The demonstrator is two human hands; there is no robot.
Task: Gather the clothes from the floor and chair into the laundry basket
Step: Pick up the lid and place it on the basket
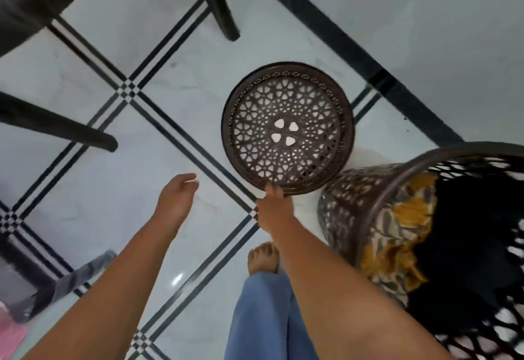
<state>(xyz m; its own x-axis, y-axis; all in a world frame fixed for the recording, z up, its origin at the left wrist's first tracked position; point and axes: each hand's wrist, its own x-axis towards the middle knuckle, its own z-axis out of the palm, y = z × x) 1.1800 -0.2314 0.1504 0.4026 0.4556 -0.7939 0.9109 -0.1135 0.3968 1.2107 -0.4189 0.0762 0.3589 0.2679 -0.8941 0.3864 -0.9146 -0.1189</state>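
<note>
While the laundry basket (368, 217) is standing at the person's right side, it is already holding a good heap: a patterned cloth in yellow and grey (402, 234) is pressing against its latticed wall, and a dark garment (467, 232) is filling the middle. The right hand (273, 209) is reaching down to the basket's round brown lid (286, 128), which is lying on the tiled floor (158, 56) just beside the basket; the fingers are curling over the near rim, so the grip is pinching the lid's edge. The left hand (177, 199) is hanging free over the tiles with its fingers loosely spread, holding nothing. Judging by this, the gathering is looking nearly finished and the person is seeming to be moving on to covering the basket. The floor that is showing around the bare foot (263, 257) is carrying no loose clothes, and the dark chair legs (56, 125) at the left and top are showing nothing draped on them, though the seat itself is lying mostly out of view. One doubt is remaining: a greyish strip (71, 280) and something pink (11, 331) are lying blurred at the lower left edge, and I cannot tell whether they are clothing still waiting to be collected.
</note>
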